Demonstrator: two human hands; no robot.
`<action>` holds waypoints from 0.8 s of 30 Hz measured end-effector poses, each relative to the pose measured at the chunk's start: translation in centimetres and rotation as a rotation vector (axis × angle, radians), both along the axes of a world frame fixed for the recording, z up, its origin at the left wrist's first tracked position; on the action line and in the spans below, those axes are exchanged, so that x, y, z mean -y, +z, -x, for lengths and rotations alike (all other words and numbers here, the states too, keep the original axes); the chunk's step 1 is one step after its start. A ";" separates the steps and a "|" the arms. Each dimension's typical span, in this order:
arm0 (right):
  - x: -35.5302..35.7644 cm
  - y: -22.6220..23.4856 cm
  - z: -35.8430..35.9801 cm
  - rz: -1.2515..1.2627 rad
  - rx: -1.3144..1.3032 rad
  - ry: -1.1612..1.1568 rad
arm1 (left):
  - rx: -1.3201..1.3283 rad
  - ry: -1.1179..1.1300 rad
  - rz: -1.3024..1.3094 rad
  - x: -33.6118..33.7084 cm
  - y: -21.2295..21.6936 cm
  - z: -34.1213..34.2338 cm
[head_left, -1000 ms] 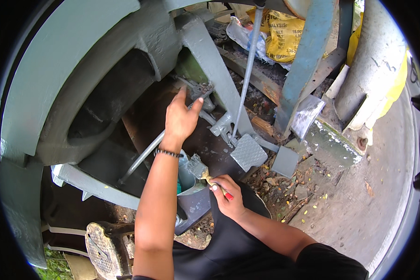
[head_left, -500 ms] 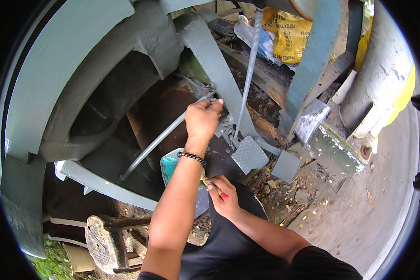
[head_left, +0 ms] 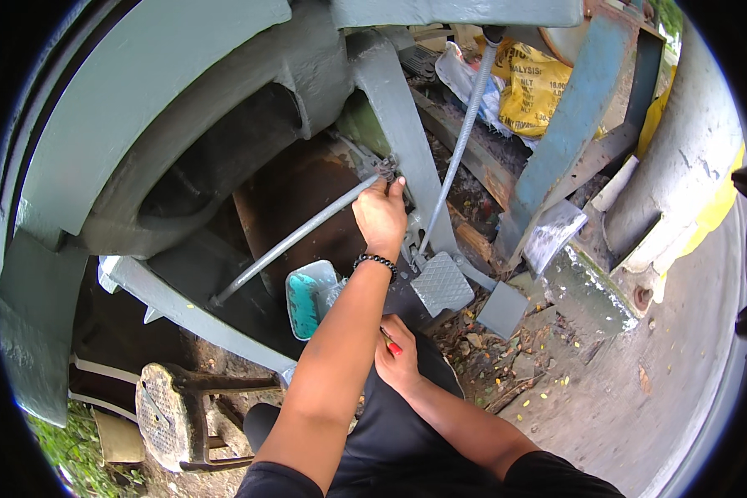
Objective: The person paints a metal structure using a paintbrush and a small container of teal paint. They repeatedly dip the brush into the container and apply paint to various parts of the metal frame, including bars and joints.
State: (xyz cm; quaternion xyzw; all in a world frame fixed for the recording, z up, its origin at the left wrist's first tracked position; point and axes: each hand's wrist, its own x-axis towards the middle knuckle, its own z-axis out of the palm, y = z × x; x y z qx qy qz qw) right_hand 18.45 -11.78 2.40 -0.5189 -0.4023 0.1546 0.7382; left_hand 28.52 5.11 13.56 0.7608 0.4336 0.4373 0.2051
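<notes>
A grey metal rod (head_left: pixel 295 234) slants up to a jointed fitting (head_left: pixel 386 168) beside a grey-painted post (head_left: pixel 400 116). My left hand (head_left: pixel 380 217) is closed round the rod's upper end, its thumb up by the fitting. Lower down, near my lap, my right hand (head_left: pixel 398 355) pinches a slim handle with a red end (head_left: pixel 393 346), which looks like a paintbrush; my left forearm hides its other end. Left of that forearm sits an open tub (head_left: pixel 291 311) with teal and grey paint inside. A grey foot pedal (head_left: pixel 442 285) with a crosshatched face lies to the right.
Large grey curved machine parts (head_left: pixel 133 108) fill the upper left. A worn stool (head_left: pixel 162 419) stands at lower left. A second flat pedal (head_left: pixel 503 310), a ribbed rod (head_left: pixel 466 124), a blue-grey beam (head_left: pixel 560 124) and yellow sacks (head_left: pixel 535 87) are on the right. Leaf litter covers the ground.
My left hand and forearm have shifted right, uncovering more of the paint tub. The left hand stays at the rod's upper end. My right hand keeps the red-ended handle. The whole view has shifted slightly.
</notes>
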 end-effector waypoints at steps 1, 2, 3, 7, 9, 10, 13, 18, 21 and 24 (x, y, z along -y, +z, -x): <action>0.0 -0.1 0.0 -0.013 -0.010 0.003 | 0.002 0.013 -0.015 -0.1 -0.1 0.0; 0.0 -0.2 0.0 -0.007 -0.008 0.006 | 0.027 -0.007 -0.041 -0.2 -0.3 0.0; -0.1 -0.3 0.1 -0.012 -0.011 0.009 | 0.040 -0.018 -0.071 -0.3 -0.4 0.1; -0.2 -0.8 0.0 0.043 -0.209 0.085 | 0.096 -0.124 -0.131 -1.0 -0.5 0.8; -0.2 -1.0 -0.1 0.060 -0.205 0.084 | 0.018 -0.126 -0.114 -1.4 -0.3 1.2; -0.3 -1.1 -0.1 0.067 -0.216 0.086 | -0.030 -0.110 -0.121 -1.6 -0.2 1.2; -0.2 -1.3 -0.3 0.074 -0.217 0.088 | 0.021 -0.096 -0.105 -1.5 -0.3 0.8; -0.2 -1.3 -0.5 0.074 -0.238 0.105 | -0.012 -0.097 -0.015 -1.9 -0.6 0.5; -0.2 -1.2 -0.6 0.058 -0.233 0.140 | -0.035 -0.099 -0.051 -2.5 -0.6 0.8; 0.1 -0.9 -0.7 0.085 -0.185 0.154 | -0.099 -0.131 -0.045 -3.1 -0.5 1.1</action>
